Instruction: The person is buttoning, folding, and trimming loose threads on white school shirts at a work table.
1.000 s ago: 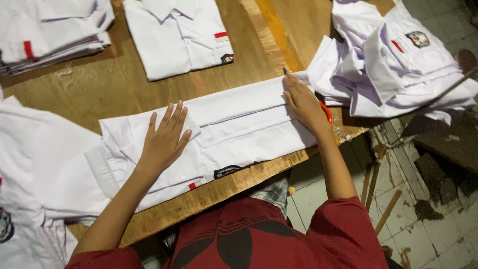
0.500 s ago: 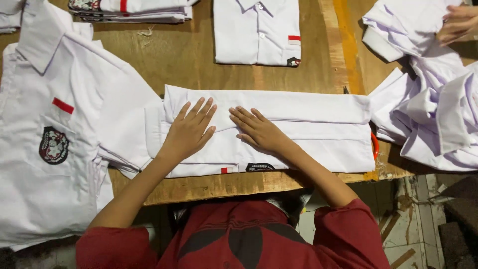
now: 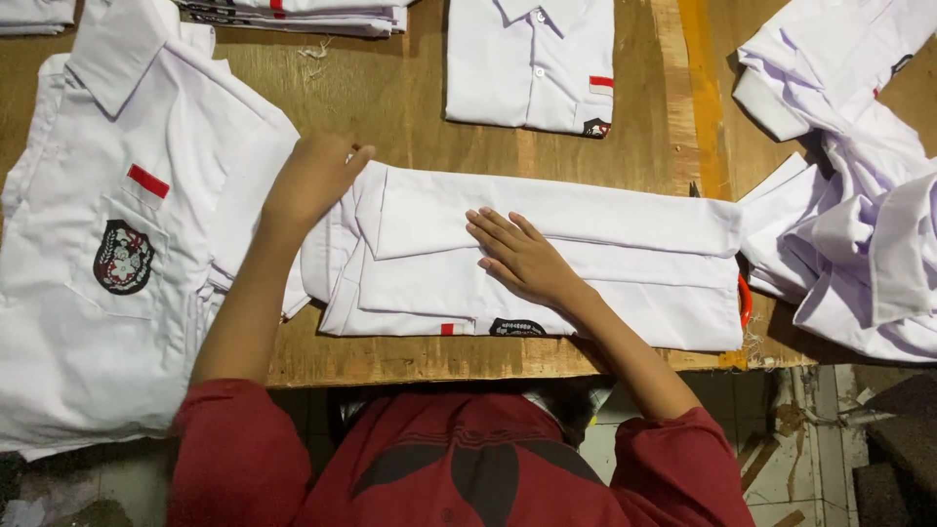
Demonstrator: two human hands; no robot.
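A white shirt (image 3: 605,254) lies folded into a long strip across the near part of the wooden table (image 3: 410,107). My right hand (image 3: 522,256) presses flat on its middle, fingers spread and pointing left. At the strip's left end my left hand (image 3: 312,181) has its fingers curled around the end of the cloth. A small red tag and a dark badge show along the strip's near edge.
An unfolded white shirt with a red stripe and dark crest (image 3: 107,244) lies at the left. A neatly folded shirt (image 3: 532,63) sits at the back centre, a stack of folded shirts (image 3: 293,15) at back left. A heap of loose white shirts (image 3: 849,195) fills the right.
My left hand slid from flat on the shirt to its left end and curled around the cloth. My right hand moved rightward to the strip's middle. The view shifted a little.
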